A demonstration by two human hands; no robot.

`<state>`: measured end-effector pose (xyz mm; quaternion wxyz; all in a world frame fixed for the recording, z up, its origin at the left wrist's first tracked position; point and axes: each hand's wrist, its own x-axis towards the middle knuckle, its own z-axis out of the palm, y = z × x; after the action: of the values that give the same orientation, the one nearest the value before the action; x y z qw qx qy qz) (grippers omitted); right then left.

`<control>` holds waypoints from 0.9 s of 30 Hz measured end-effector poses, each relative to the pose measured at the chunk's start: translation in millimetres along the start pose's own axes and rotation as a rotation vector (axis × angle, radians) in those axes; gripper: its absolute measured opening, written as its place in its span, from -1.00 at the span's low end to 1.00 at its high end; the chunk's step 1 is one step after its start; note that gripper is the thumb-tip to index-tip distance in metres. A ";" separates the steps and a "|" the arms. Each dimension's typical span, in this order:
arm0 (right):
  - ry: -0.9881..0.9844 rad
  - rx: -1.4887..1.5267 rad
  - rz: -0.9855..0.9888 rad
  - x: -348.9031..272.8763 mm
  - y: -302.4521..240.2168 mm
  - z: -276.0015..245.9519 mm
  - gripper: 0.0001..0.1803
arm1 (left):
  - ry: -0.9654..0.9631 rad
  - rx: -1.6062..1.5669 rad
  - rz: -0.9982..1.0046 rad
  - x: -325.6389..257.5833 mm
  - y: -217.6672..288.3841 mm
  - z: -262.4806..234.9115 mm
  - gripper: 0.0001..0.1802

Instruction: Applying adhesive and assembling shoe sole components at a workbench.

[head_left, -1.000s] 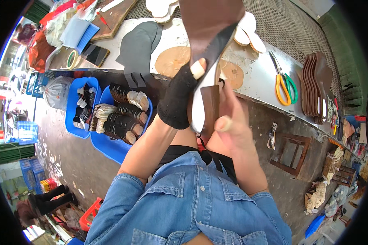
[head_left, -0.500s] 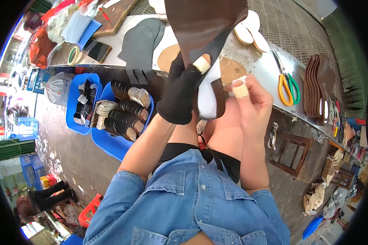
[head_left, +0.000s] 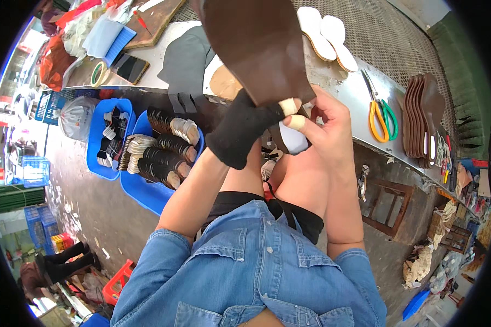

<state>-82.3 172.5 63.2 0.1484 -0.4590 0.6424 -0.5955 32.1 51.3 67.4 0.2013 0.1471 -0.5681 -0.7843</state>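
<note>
A large brown leather piece (head_left: 262, 49), shaped like a boot upper, is held up over the table's near edge. My left hand (head_left: 244, 126), in a black fingerless glove with tape on the thumb, grips its lower end. My right hand (head_left: 330, 122), bare with a taped thumb, pinches near its lower right corner. Below the fingers hangs a white-lined part (head_left: 293, 139); its join to the leather is hidden. To the left on the table lie dark grey pieces (head_left: 183, 57) and a tan sole-shaped piece (head_left: 223, 82). White soles (head_left: 316, 38) lie just right of the leather.
Scissors (head_left: 382, 117) with yellow and green handles and a stack of brown leather pieces (head_left: 420, 117) lie on the right. A phone (head_left: 130, 67) and tape roll (head_left: 99, 74) are at left. Below stand blue bins (head_left: 139, 191) of parts. A wooden frame (head_left: 390, 204) stands at lower right.
The brown leather has shifted left and tilted, its lower corner now between my hands. My right hand has moved left and up onto it. The white-lined part is now mostly covered.
</note>
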 end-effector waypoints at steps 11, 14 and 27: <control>0.070 0.216 0.087 -13.3 -0.6 -0.6 -0.77 | 0.070 -0.233 0.030 -9.5 -0.7 11.1 -0.63; 0.050 0.438 0.180 -16.5 1.3 -2.8 -0.78 | 0.150 -0.344 0.078 -13.7 -0.2 19.2 -0.64; 0.217 0.450 0.262 -28.1 2.6 10.7 -0.75 | 0.149 -0.261 0.262 -23.2 -15.2 34.0 -0.61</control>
<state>-60.5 186.9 48.3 0.2523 -0.2612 0.5601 -0.7446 34.5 95.0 63.6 0.3606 0.1022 -0.4594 -0.8053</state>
